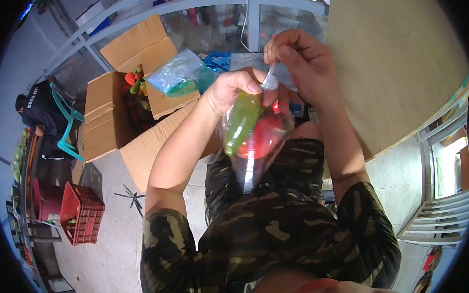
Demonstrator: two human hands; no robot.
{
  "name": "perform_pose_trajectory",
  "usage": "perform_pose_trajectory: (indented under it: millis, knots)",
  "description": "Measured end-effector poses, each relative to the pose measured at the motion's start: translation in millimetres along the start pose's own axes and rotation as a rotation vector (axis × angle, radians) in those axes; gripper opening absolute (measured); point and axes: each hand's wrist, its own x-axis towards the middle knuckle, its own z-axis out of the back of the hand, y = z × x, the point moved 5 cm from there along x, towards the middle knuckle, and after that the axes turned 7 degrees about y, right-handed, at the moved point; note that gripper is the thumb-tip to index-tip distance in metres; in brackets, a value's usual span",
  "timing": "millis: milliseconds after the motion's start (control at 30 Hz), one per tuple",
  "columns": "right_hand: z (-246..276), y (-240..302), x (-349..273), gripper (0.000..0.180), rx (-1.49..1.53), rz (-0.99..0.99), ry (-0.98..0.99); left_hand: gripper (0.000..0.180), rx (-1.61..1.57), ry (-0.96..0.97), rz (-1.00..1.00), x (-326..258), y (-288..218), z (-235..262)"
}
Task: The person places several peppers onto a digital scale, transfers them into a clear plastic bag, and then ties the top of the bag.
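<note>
Tiled floor point(108, 262); open cardbd box point(99, 115) far L, red crate point(85, 213) near L, wood panel point(398, 61) R, edge by R forearm point(345, 147). Mid-scene: L hand point(236, 86) pinching clear pepper bag point(252, 130) nr top, R hand point(310, 67) pinching its twisted end point(271, 69).

Pale tiled floor point(113, 251) — turquoise chair point(61, 144) at left, bright opening point(447, 171) and slatted panel point(440, 218) at right.

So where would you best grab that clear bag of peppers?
Probably by its gathered neck, coming from the end away from the person's body: the clear bag narrows to a tight bunch there, while the rest bulges around a green pepper and a red pepper. The left hand grips beside the neck; the right hand pinches the twisted end.
</note>
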Motion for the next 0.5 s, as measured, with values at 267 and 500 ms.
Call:
perform_pose_trajectory:
  millis: [267, 500]
  knots:
    - [4, -3, 3, 0.009, 0.184, 0.079, 0.052, 0.039, -0.027, 0.168, 0.004, 5, 9, 6]
    - [4, 3, 12, 0.011, 0.402, 0.140, 0.092, 0.049, -0.087, 0.256, 0.055, 4, 11, 3]
